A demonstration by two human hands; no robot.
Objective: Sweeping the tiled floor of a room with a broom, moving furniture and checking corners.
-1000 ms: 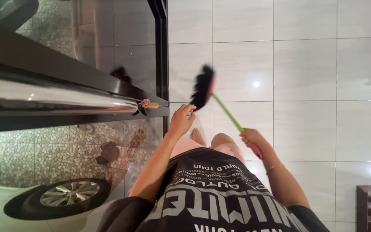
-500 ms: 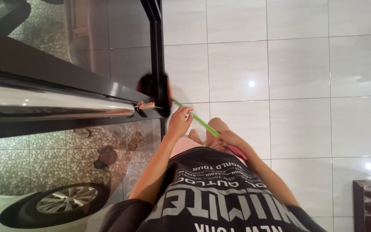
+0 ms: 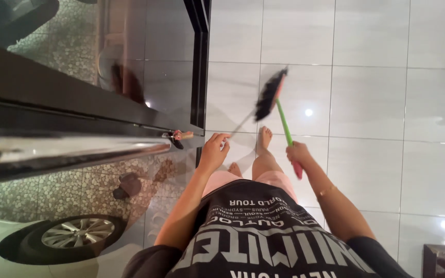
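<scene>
the left hand hangs loose, fingers half curled on nothing, just beside the black door frame and the key in the lock. the right hand is clamped on the broom handle, bristles over white floor tiles, wide bare floor to the right.

There are no packages, labels, signs or screens to see here. The only printing is big pale letters on the person's dark shirt, at the bottom middle of the frame.
</scene>
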